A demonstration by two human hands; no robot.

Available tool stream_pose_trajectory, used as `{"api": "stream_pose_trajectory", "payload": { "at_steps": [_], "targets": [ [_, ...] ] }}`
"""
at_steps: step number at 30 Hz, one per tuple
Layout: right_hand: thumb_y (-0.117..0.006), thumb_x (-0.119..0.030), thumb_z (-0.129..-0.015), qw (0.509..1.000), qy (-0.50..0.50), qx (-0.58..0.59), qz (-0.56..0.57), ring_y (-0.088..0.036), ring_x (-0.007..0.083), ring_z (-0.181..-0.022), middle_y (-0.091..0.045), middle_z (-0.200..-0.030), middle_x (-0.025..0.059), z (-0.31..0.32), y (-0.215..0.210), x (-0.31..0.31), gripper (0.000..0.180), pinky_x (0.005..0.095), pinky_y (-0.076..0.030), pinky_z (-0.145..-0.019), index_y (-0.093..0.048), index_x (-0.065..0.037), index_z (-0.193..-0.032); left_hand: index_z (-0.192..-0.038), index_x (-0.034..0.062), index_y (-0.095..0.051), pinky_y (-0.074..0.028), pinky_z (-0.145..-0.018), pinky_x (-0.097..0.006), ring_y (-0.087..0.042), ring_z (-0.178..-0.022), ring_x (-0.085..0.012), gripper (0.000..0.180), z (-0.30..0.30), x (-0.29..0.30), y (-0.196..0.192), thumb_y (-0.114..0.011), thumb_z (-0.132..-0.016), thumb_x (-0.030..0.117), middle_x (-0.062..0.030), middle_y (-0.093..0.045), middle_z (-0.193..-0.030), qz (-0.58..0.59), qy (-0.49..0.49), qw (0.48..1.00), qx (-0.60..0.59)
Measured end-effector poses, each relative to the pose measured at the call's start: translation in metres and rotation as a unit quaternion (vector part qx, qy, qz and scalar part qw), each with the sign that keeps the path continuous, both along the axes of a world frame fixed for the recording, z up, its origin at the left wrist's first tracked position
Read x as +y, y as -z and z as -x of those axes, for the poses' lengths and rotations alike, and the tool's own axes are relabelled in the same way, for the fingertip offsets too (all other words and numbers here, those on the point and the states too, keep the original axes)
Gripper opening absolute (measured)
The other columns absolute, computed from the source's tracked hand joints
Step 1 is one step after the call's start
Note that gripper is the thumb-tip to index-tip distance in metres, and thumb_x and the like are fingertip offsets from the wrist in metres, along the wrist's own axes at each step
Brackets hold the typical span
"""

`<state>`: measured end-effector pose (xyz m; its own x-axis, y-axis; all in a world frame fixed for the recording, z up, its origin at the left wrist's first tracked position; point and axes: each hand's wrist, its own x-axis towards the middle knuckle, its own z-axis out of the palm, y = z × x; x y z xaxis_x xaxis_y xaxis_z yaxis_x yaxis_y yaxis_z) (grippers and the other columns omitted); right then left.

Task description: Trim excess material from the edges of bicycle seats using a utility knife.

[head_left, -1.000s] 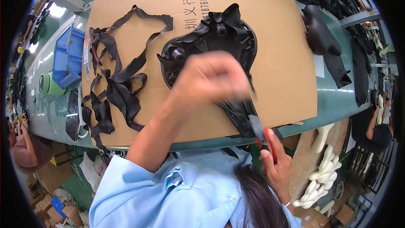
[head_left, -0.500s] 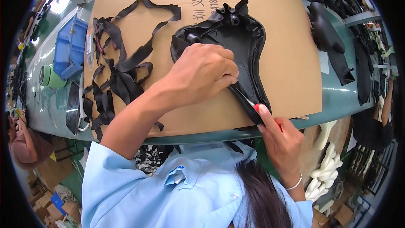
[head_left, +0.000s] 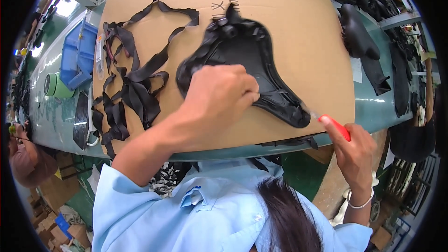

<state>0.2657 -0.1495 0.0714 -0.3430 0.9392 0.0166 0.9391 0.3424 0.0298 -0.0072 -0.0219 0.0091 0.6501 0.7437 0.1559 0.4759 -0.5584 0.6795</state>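
Observation:
A black bicycle saddle [head_left: 247,60] lies underside up on a brown cardboard sheet [head_left: 317,60], its wide end far and to the left, its nose pointing near right. Gathered black cover material is folded over its rim. My left hand [head_left: 217,91] is closed at the saddle's near left side, fingers pinched together on it; the exact grip is partly hidden. My right hand [head_left: 352,151] is closed around a red-handled tool [head_left: 341,130] with a slim metal blade, blurred by motion. The blade's tip is just off the saddle's nose.
Tangled black strips [head_left: 137,95] lie left on the cardboard. Beyond them are a blue plastic bin [head_left: 77,58] and a green round object [head_left: 57,85]. More black saddles [head_left: 357,32] lie at the right. A dark scrap [head_left: 298,142] sits at the near table edge. Another person [head_left: 30,156] is far left.
The saddle has turned, its nose swinging right and its wide end shifting left. My right hand with the red-handled tool has moved right, off the saddle's edge.

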Motion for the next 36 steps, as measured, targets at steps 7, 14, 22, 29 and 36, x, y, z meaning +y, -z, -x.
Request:
{"api": "stream_pose_trajectory", "payload": {
  "at_steps": [7,14,22,29,36],
  "targets": [
    [-0.043,-0.011,-0.098,0.651,0.306,0.659,0.218,-0.054,0.0094,-0.063,-0.06,-0.095,0.0058,0.065,0.037,-0.01,0.054,0.0228,-0.049,-0.055,-0.027,-0.006,-0.149,-0.075,-0.002,-0.065,-0.042,-0.056,-0.027,-0.054,-0.058,-0.0113,0.023,-0.033,0.047,0.001,-0.074,-0.072,0.018,-0.0053,-0.057,-0.06,0.206,0.067,0.976,-0.024],
    [-0.043,-0.018,-0.099,0.541,0.334,0.698,0.33,-0.054,0.0094,-0.059,-0.059,-0.083,0.0075,0.094,0.029,0.008,0.054,0.0231,-0.049,-0.054,-0.025,-0.006,-0.149,-0.073,0.0012,-0.066,-0.037,-0.056,-0.023,-0.05,-0.06,-0.0072,0.019,-0.034,0.057,-0.001,-0.076,-0.072,0.018,-0.0001,-0.057,-0.063,0.308,0.033,0.95,-0.045],
    [-0.048,-0.019,-0.097,0.587,0.259,0.628,0.44,-0.056,0.0089,-0.06,-0.058,-0.095,0.008,0.104,0.006,-0.001,0.055,0.0232,-0.046,-0.053,-0.03,-0.001,-0.146,-0.076,0.0065,-0.064,-0.036,-0.06,-0.019,-0.049,-0.061,-0.005,0.011,-0.023,0.068,0.014,-0.073,-0.077,0.011,0.0002,-0.062,-0.073,0.476,0.021,0.81,-0.343],
    [-0.057,-0.012,-0.093,0.583,0.306,0.722,0.214,-0.064,0.0176,-0.077,-0.063,-0.097,0.0121,0.085,0.05,-0.004,0.034,0.0282,-0.054,-0.068,-0.044,0.0,-0.123,-0.104,0.003,-0.066,-0.049,-0.082,-0.033,-0.06,-0.092,-0.0179,0.03,0.015,0.111,0.007,-0.068,-0.085,0.026,-0.0096,-0.068,-0.095,-0.117,-0.181,0.951,-0.223],
    [-0.065,-0.016,-0.091,0.702,0.199,0.671,0.133,-0.062,0.0103,-0.078,-0.065,-0.096,0.0056,0.089,0.078,0.08,0.039,0.0243,-0.051,-0.069,-0.049,-0.001,-0.123,-0.106,0.0014,-0.066,-0.045,-0.088,-0.032,-0.06,-0.097,-0.0228,0.031,0.052,0.019,0.01,-0.055,-0.095,0.028,-0.0126,-0.067,-0.102,0.133,-0.337,0.916,-0.171]
  ]
}}
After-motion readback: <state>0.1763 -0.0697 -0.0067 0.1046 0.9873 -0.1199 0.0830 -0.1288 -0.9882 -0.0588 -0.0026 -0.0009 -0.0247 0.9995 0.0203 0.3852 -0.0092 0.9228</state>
